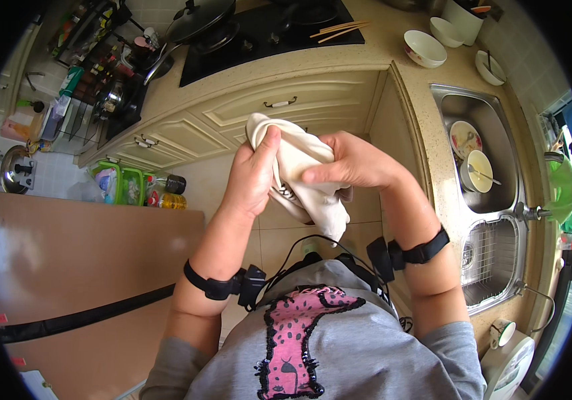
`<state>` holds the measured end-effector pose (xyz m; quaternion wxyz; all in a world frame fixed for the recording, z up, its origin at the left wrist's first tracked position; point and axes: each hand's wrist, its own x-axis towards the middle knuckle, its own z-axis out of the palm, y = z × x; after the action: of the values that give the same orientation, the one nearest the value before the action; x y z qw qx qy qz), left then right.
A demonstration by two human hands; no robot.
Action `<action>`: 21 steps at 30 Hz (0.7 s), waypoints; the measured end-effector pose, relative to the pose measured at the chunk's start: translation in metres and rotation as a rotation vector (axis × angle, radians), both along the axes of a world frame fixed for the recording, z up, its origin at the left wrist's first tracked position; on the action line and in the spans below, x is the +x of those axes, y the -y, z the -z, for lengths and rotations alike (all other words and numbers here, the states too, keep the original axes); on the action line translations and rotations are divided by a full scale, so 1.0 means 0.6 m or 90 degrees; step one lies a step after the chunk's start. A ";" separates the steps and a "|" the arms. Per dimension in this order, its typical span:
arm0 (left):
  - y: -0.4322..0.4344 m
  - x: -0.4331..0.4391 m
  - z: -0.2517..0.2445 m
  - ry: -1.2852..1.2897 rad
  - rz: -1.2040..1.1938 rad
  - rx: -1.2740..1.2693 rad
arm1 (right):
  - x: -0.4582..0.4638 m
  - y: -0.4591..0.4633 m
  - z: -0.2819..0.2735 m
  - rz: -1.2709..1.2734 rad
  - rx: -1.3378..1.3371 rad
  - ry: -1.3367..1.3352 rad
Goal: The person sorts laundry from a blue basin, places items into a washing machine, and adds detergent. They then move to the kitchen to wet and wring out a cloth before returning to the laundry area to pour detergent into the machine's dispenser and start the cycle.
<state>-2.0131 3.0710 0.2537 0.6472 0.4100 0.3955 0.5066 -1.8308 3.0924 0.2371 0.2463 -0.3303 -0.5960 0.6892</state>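
A bunched, cream-coloured cloth (306, 165) hangs in the air between my hands, in front of the light cabinet doors. My left hand (258, 172) grips its left edge, the thumb pressed along the upper fold. On the other side my right hand (353, 162) holds the cloth too, its thumb lying across the front and its other fingers partly hidden behind the fabric. The cloth's lower end dangles in a twisted point over the tiled floor. A small dark pattern shows in one of its folds.
To the right, a double steel sink (506, 195) holds a bowl (476, 172) and a plate (466, 137). White bowls (425, 48) stand on the counter. Chopsticks (341, 30) lie on the black hob (261, 45), near a lidded wok (201, 20). Green baskets (130, 185) and bottles (172, 201) are at left.
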 end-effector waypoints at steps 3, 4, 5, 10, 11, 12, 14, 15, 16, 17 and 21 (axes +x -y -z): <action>-0.012 -0.022 -0.004 -0.141 0.103 0.160 | 0.009 -0.001 -0.018 0.058 0.035 -0.226; -0.015 -0.033 -0.002 -0.280 0.179 0.250 | 0.010 -0.001 -0.027 0.082 0.009 -0.290; -0.015 -0.043 0.003 -0.426 0.257 0.230 | 0.009 -0.003 -0.039 0.117 0.002 -0.333; -0.020 -0.103 0.033 -0.384 0.068 -0.028 | 0.062 -0.028 -0.082 0.270 -0.133 -0.392; -0.018 -0.117 0.033 -0.270 -0.072 -0.064 | 0.078 -0.035 -0.080 0.290 -0.154 -0.370; -0.023 -0.131 0.028 -0.180 -0.078 -0.017 | 0.083 -0.037 -0.071 0.311 -0.150 -0.332; -0.038 -0.157 0.006 -0.082 -0.079 0.021 | 0.092 -0.038 -0.048 0.163 -0.038 -0.203; -0.046 -0.166 -0.011 -0.041 -0.038 0.078 | 0.092 -0.039 -0.040 0.112 0.024 -0.138; -0.048 -0.169 -0.025 -0.042 -0.023 0.105 | 0.088 -0.040 -0.031 -0.041 0.109 -0.041; -0.051 -0.171 -0.044 -0.116 -0.009 0.080 | 0.086 -0.038 -0.029 -0.114 0.163 0.252; -0.043 -0.158 -0.126 -0.218 0.069 0.167 | 0.073 -0.018 -0.048 -0.156 -0.001 0.105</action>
<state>-2.1081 3.0967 0.3294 0.5377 0.5913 0.4076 0.4416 -1.7869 3.1033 0.2660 0.1098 -0.3108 -0.6497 0.6850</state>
